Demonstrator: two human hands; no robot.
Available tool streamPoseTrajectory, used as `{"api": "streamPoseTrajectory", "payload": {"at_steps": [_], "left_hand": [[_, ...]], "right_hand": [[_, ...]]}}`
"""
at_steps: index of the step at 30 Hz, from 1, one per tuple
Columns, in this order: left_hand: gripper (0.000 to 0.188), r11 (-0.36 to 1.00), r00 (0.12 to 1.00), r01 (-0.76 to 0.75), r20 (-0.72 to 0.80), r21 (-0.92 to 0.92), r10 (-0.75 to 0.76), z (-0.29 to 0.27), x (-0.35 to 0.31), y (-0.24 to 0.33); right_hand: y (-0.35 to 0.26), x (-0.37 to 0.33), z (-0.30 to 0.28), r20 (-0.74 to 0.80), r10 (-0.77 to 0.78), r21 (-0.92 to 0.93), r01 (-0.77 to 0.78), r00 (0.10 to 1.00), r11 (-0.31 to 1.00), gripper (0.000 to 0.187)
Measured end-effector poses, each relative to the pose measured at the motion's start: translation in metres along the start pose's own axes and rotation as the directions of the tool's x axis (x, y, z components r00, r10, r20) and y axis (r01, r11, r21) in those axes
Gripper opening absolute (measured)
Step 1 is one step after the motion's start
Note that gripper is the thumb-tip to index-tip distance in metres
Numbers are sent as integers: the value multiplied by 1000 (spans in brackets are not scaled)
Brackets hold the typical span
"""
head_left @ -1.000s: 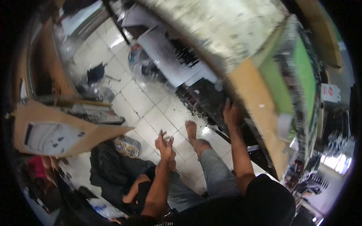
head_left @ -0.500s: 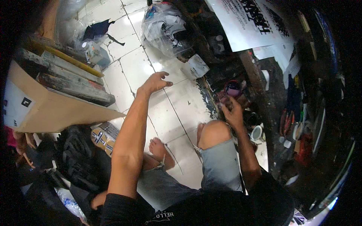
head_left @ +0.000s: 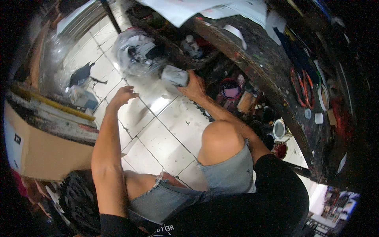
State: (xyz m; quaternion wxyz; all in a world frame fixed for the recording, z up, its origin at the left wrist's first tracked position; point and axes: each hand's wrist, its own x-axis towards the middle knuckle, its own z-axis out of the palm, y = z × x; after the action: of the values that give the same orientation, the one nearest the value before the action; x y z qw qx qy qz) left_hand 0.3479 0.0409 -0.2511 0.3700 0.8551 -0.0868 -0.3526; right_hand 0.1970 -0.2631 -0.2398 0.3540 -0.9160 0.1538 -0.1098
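My right hand (head_left: pixel 194 87) grips the near right edge of a whitish, dark-stained boxy container (head_left: pixel 175 76) at the edge of the floor by the shelf. Its fingers are partly hidden, and what the container holds cannot be made out. My left hand (head_left: pixel 123 97) hovers over the tiles, loosely curled with thumb and fingers apart and nothing between them. Just beyond the container lies a clear plastic bag (head_left: pixel 136 51) with white and dark stuff inside. A round tub of purple paint (head_left: pixel 231 89) stands on the low shelf, right of my right hand.
A dark stained workbench (head_left: pixel 272 75) runs along the right, with red-handled scissors (head_left: pixel 302 89) and white sheets (head_left: pixel 221 10) on it. Below sit a white-rimmed can (head_left: pixel 279 128) and a red can (head_left: pixel 281 150). At left are a cardboard box (head_left: pixel 51 152), stacked boards (head_left: pixel 55 112) and a dark cloth (head_left: pixel 83 74).
My right hand has left the purple paint tub, reached forward and left, and taken hold of the whitish container. My left hand stays in the air, fingers a little more curled. The view has turned right.
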Motion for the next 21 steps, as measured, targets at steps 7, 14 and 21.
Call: {"api": "streamPoseTrajectory", "payload": {"at_steps": [7, 14, 21], "left_hand": [[80, 997, 997, 57, 41, 52, -59, 2, -6, 14], [80, 998, 997, 49, 58, 47, -52, 1, 0, 5], [81, 998, 995, 56, 79, 33, -58, -6, 22, -26]], "right_hand": [[22, 35, 6, -21, -169, 126, 171, 985, 977, 74], [13, 7, -22, -30, -257, -315, 235, 966, 919, 78], [50, -55, -121, -6, 132, -612, -108, 991, 784, 104]]}}
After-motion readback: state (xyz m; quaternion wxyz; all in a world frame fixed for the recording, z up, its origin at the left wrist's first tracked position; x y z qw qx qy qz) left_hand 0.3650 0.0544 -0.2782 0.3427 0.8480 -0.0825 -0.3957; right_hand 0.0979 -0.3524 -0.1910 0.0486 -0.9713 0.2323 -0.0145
